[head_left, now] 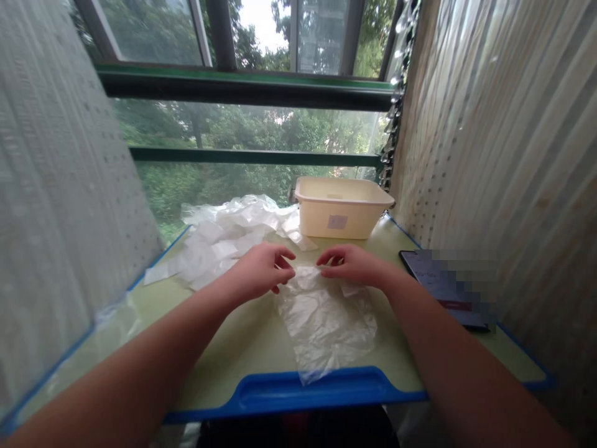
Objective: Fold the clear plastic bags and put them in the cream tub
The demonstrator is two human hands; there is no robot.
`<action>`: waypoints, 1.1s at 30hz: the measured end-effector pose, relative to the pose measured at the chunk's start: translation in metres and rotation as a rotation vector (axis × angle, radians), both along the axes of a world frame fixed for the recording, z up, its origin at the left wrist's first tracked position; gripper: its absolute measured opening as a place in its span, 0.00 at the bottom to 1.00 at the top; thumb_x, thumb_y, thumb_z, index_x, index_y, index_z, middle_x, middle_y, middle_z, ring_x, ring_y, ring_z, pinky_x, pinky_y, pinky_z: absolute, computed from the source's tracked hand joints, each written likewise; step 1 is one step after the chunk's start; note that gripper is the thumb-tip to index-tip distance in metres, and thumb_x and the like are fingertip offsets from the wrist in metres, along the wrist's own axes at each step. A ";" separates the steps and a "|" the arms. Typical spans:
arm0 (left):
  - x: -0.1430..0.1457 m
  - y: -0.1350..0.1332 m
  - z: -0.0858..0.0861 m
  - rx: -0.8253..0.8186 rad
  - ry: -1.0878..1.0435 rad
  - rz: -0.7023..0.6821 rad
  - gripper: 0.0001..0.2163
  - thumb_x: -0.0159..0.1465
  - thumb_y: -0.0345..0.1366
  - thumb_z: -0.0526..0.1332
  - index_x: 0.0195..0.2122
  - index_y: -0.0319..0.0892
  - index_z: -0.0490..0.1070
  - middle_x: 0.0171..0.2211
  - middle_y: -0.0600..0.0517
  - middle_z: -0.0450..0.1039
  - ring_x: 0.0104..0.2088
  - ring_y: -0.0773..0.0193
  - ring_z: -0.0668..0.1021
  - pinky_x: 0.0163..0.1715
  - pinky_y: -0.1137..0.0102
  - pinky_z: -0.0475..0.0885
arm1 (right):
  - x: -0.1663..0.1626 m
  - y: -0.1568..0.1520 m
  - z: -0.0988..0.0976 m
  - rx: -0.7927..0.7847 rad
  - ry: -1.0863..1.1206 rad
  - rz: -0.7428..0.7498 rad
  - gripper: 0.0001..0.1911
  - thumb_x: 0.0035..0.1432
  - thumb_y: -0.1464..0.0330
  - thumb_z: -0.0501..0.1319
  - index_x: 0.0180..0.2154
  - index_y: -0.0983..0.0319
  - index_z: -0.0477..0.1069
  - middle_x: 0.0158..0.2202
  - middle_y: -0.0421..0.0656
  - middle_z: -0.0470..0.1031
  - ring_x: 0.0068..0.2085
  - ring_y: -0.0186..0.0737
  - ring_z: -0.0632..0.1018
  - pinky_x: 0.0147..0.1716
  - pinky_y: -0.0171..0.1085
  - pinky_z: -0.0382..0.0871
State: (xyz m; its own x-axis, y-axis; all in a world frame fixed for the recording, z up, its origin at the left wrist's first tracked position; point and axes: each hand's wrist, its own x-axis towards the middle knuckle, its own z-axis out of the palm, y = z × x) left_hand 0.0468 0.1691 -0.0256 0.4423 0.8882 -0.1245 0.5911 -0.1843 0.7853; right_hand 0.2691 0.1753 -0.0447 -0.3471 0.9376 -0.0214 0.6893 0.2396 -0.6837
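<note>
A crumpled clear plastic bag (333,323) lies on the pale green tabletop in front of me, its near corner reaching over the blue edge. At the bag's upper left is my left hand (268,267), fingers loosely bent and apart, with nothing visible between them. My right hand (349,264) hovers over the upper right of the bag, thumb and fingers apart, curved toward the left hand. Whether either hand's fingertips touch the plastic, I cannot tell. Beyond my left hand spreads a heap of similar clear plastic bags (224,233).
A cream plastic tub (342,214) stands at the back of the table (247,348), right of the heap. A phone (443,289) lies by the right edge. Curtains (504,124) hang close on both sides, and a window with a green rail (252,155) is behind.
</note>
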 end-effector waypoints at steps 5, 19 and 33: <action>0.002 -0.008 0.010 -0.133 0.040 -0.151 0.19 0.55 0.47 0.56 0.44 0.41 0.68 0.36 0.48 0.75 0.25 0.63 0.77 0.15 0.74 0.67 | -0.003 -0.004 0.003 0.117 -0.073 0.131 0.11 0.47 0.66 0.61 0.35 0.58 0.77 0.38 0.43 0.70 0.36 0.37 0.72 0.36 0.34 0.65; 0.008 -0.004 -0.016 0.369 0.479 -0.066 0.18 0.49 0.52 0.59 0.34 0.44 0.71 0.33 0.51 0.72 0.32 0.60 0.73 0.28 0.70 0.64 | 0.015 -0.015 0.023 -0.097 -0.136 -0.080 0.18 0.55 0.57 0.53 0.39 0.61 0.72 0.35 0.45 0.74 0.30 0.37 0.74 0.27 0.34 0.67; 0.015 -0.011 -0.016 0.464 0.519 -0.060 0.16 0.53 0.51 0.55 0.33 0.45 0.70 0.34 0.50 0.71 0.32 0.59 0.72 0.28 0.70 0.64 | 0.024 -0.038 0.042 -0.386 -0.057 0.161 0.19 0.52 0.62 0.57 0.46 0.61 0.67 0.35 0.46 0.76 0.31 0.38 0.75 0.24 0.31 0.68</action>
